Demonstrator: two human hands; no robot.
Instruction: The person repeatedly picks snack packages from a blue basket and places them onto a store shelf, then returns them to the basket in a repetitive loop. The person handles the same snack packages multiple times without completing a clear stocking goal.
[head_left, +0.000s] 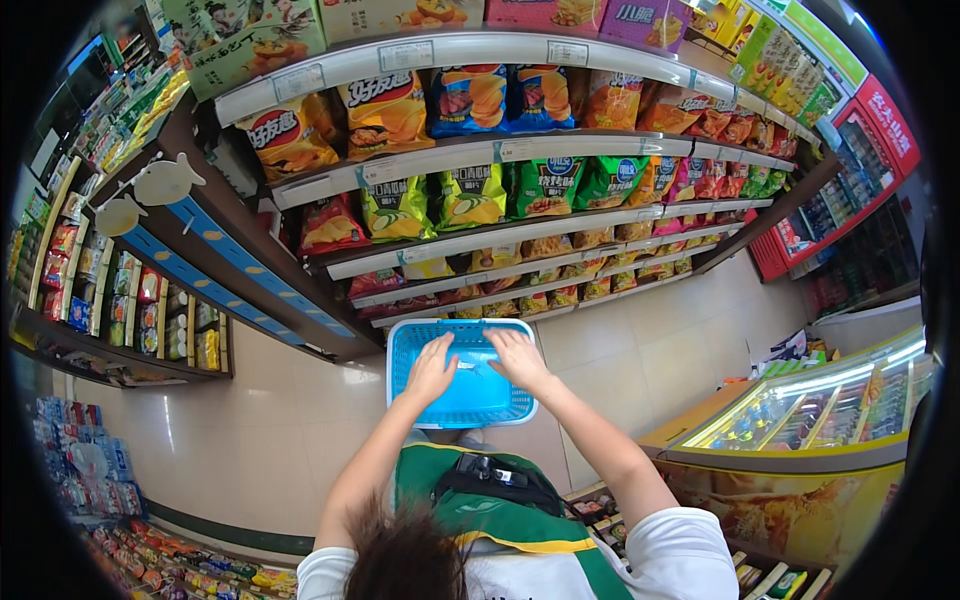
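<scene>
A blue plastic shopping basket (474, 394) with a white rim and slotted walls lies below me, in front of the shelf's foot. Over its left half is my left hand (430, 369), empty, fingers apart. My right hand (519, 358) hovers above the right half, also holding nothing, its fingertips near the far rim. A small pale mark or scrap shows on the basket's bottom between the hands; it is too small to make out. Whether either hand touches the basket I cannot tell.
Ahead stands a shelf rack with bags of potato chips (545, 185) in several rows and snack boxes (645, 22) on top. A glass-topped chest freezer (817, 405) is at right, a red drinks cooler (885, 127) beyond. Bottled water packs (82, 450) stand at left on the tiled floor (277, 420).
</scene>
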